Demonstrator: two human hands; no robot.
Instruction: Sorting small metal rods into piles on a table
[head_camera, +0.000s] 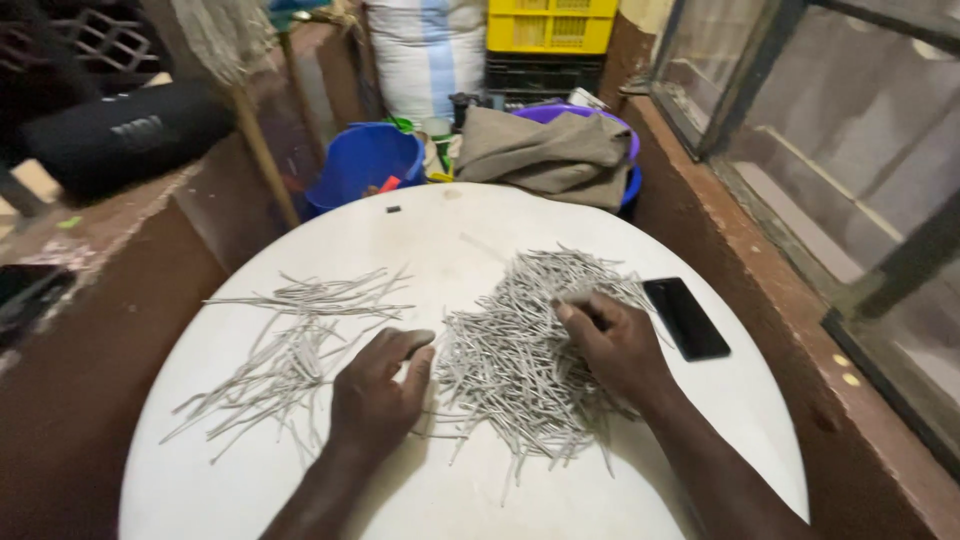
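Here, your right hand (620, 345) is pinching grey sticks atop the dense pile (530, 350); your left hand (375, 395) is resting loosely curled, empty, just left of it.

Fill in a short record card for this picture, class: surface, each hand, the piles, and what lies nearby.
Surface: round white table
Left hand: palm down on the table between the two piles, fingers at the edge of the dense pile
Right hand: resting on the dense pile of thin grey sticks, fingertips pinching some
Second pile: looser spread of thin grey sticks, at the left
Nearby: flat black phone on the table, right of the dense pile
Behind table: blue plastic bucket, folded grey-brown cloth
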